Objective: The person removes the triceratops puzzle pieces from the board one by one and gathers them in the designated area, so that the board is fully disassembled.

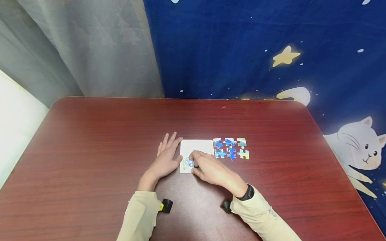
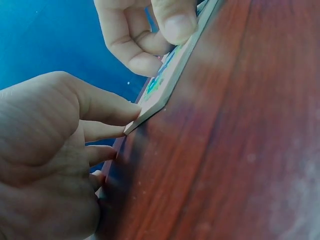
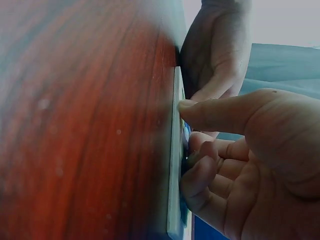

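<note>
A flat white puzzle board (image 1: 197, 145) lies on the table, with a blue and green jigsaw piece (image 1: 187, 163) in its lower left corner. Over that corner my right hand (image 1: 209, 167) bends its fingers and pinches a blue jigsaw piece between thumb and fingertips, mostly hidden beneath the hand. The right thumb (image 3: 210, 112) comes down at the board's near edge in the right wrist view. My left hand (image 1: 165, 160) lies along the board's left side with fingers spread; its thumb and index fingertip (image 2: 131, 114) meet the board's edge and corner.
Right beside the board, several loose jigsaw pieces (image 1: 231, 152) lie in two rows. A tiny red scrap (image 1: 223, 107) sits near the far edge of the brown table (image 1: 105, 150). Behind it hang a grey curtain (image 1: 99, 50) and a blue starry cloth (image 1: 217, 50).
</note>
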`<state>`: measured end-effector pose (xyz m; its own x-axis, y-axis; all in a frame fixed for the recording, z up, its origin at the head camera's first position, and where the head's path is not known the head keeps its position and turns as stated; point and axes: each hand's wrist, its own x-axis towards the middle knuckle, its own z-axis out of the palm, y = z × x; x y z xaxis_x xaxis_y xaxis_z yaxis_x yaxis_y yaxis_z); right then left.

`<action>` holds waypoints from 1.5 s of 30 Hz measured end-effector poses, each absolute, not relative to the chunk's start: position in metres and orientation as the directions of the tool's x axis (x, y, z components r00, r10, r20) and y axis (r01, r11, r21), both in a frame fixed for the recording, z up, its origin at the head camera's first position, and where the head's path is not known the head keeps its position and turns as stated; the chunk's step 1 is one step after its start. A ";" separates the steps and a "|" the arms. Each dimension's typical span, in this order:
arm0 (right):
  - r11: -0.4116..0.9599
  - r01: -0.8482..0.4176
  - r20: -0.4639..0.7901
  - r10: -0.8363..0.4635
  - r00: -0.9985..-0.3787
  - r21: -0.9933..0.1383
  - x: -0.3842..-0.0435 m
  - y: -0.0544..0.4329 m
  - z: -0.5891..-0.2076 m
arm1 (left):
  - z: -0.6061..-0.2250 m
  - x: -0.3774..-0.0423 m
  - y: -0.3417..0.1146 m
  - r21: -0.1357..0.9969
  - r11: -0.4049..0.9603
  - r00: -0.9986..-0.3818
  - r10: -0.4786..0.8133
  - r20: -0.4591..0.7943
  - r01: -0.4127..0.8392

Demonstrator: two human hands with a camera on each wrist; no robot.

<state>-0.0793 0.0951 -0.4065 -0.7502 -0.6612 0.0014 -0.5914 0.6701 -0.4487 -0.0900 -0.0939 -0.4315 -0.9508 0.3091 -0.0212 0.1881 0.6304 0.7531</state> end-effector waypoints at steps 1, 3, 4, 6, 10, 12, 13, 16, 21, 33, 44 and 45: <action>0.668 -0.592 0.003 -0.662 -0.749 -0.452 -0.079 0.095 -0.407 | -0.432 -0.090 -0.094 0.753 0.630 -0.951 0.309 -0.019 0.190; 0.659 -0.595 0.011 -0.666 -0.746 -0.460 -0.079 0.096 -0.407 | -0.432 -0.090 -0.094 0.753 0.630 -0.951 0.308 -0.016 0.191; 0.655 -0.596 0.012 -0.668 -0.744 -0.465 -0.079 0.096 -0.407 | -0.432 -0.090 -0.094 0.751 0.632 -0.952 0.306 -0.015 0.191; 0.651 -0.597 0.015 -0.670 -0.742 -0.469 -0.079 0.096 -0.406 | -0.432 -0.090 -0.094 0.751 0.632 -0.953 0.304 -0.014 0.191; 0.644 -0.601 0.023 -0.673 -0.739 -0.474 -0.079 0.096 -0.406 | -0.432 -0.090 -0.094 0.751 0.632 -0.953 0.303 -0.014 0.190; 0.642 -0.597 0.030 -0.668 -0.743 -0.481 -0.079 0.096 -0.406 | -0.432 -0.090 -0.094 0.751 0.632 -0.953 0.304 -0.014 0.191; 0.642 -0.595 0.034 -0.666 -0.746 -0.484 -0.079 0.096 -0.406 | -0.432 -0.090 -0.094 0.751 0.632 -0.953 0.303 -0.014 0.190; 0.642 -0.593 0.050 -0.657 -0.752 -0.487 -0.080 0.095 -0.407 | -0.432 -0.090 -0.094 0.752 0.632 -0.954 0.301 -0.016 0.187; 0.633 -0.609 0.089 -0.655 -0.751 -0.478 -0.080 0.094 -0.407 | -0.431 -0.089 -0.094 0.750 0.634 -0.953 0.301 -0.017 0.187; 0.624 -0.619 0.146 -0.638 -0.756 -0.477 -0.080 0.091 -0.406 | -0.429 -0.090 -0.094 0.753 0.629 -0.952 0.306 -0.012 0.193; 0.646 -0.643 0.120 -0.661 -0.741 -0.412 -0.078 0.092 -0.403 | -0.430 -0.089 -0.094 0.746 0.639 -0.953 0.302 -0.020 0.186; 0.648 -0.650 0.119 -0.666 -0.736 -0.397 -0.079 0.092 -0.403 | -0.430 -0.089 -0.094 0.746 0.639 -0.954 0.301 -0.018 0.187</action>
<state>-0.0786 0.0924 -0.4026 -0.7364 -0.6661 0.1188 -0.6500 0.6477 -0.3974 -0.0894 -0.0941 -0.4302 -0.9536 0.3005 -0.0180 0.1874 0.6391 0.7459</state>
